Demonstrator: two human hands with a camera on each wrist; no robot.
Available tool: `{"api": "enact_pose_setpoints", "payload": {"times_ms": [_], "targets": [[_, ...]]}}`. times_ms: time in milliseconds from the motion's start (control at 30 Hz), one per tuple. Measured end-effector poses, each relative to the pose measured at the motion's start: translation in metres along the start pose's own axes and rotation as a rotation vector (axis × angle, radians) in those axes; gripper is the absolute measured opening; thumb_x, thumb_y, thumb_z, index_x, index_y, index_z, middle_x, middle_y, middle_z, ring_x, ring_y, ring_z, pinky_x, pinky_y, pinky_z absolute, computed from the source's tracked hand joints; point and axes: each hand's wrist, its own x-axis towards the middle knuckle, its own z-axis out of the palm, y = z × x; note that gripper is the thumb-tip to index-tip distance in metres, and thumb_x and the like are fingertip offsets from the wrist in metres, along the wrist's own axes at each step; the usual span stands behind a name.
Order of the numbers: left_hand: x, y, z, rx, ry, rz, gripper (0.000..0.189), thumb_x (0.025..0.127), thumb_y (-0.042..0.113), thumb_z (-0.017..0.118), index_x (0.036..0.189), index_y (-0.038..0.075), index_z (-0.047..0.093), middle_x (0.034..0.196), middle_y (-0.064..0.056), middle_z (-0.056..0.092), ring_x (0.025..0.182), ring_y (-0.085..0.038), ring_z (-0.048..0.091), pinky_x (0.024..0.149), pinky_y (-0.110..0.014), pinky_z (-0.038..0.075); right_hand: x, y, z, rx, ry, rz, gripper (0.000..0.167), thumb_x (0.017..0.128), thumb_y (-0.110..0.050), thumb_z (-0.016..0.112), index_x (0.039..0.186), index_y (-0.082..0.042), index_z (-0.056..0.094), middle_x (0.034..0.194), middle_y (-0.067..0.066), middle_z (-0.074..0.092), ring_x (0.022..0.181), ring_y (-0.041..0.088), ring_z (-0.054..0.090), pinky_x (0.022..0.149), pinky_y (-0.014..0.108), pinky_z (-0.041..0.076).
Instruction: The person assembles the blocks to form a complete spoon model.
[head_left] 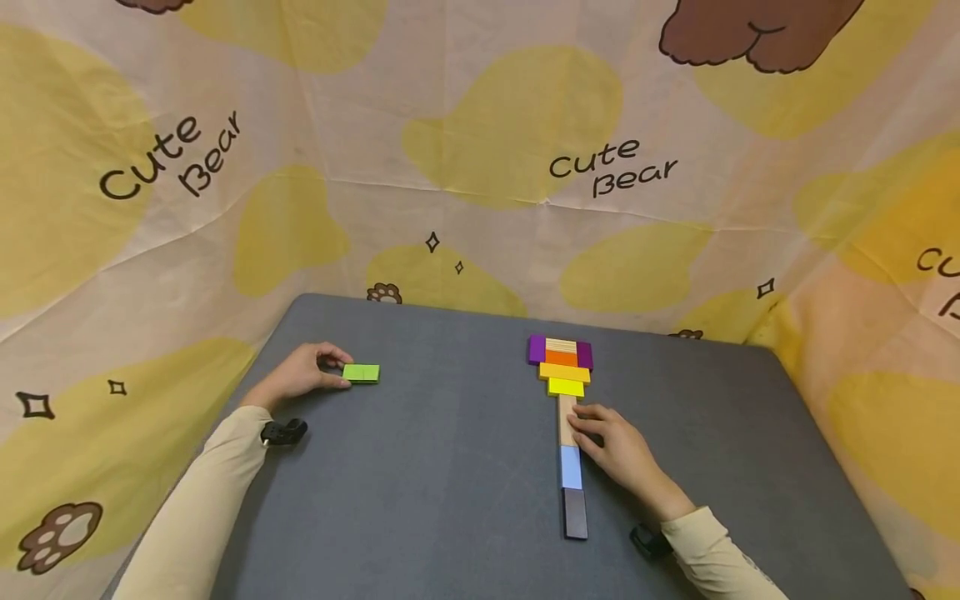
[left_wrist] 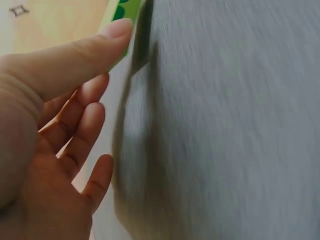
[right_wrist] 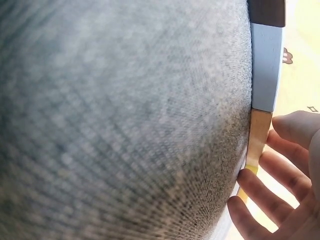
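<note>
On the left side of the table, my left hand (head_left: 306,369) pinches a light green block (head_left: 362,373) by its left end, between thumb and fingers. A seam crosses the block's top, and I cannot tell if it is two pieces. In the left wrist view, the thumb (left_wrist: 85,57) lies against the green side, which has darker green marks. My right hand (head_left: 618,446) touches the plain wooden block (head_left: 567,421) at its right edge, fingers loosely bent. Below that block, in line, lie a light blue block (head_left: 571,467) and a dark grey block (head_left: 575,513).
Above the wooden block lie a yellow block (head_left: 566,387), a wider yellow-orange block (head_left: 564,372) and an orange block (head_left: 561,357). Purple blocks (head_left: 536,349) flank pale wooden strips (head_left: 561,344) at the top. A patterned cloth (head_left: 480,167) hangs behind the grey table (head_left: 450,483).
</note>
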Motion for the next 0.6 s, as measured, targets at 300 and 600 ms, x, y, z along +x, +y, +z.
{"api": "enact_pose_setpoints", "payload": {"times_ms": [300, 600], "targets": [[0.033, 0.03, 0.03, -0.058, 0.034, 0.05, 0.037, 0.074, 0.02, 0.087, 0.107, 0.01, 0.073, 0.106, -0.011, 0.072, 0.091, -0.014, 0.064, 0.079, -0.022, 0.049, 0.001, 0.001, 0.0, 0.0, 0.001, -0.007, 0.037, 0.087, -0.02, 0.076, 0.122, -0.01, 0.072, 0.125, 0.006, 0.068, 0.117, 0.029, 0.063, 0.097, 0.049, 0.052], [0.071, 0.064, 0.068, -0.102, 0.045, 0.08, 0.034, 0.074, 0.018, 0.087, 0.104, 0.011, 0.074, 0.102, -0.009, 0.07, 0.089, -0.017, 0.062, 0.081, -0.031, 0.05, 0.001, 0.003, 0.001, -0.003, 0.01, -0.01, 0.036, 0.087, -0.02, 0.076, 0.122, -0.011, 0.072, 0.125, 0.006, 0.068, 0.116, 0.028, 0.063, 0.096, 0.048, 0.053]]}}
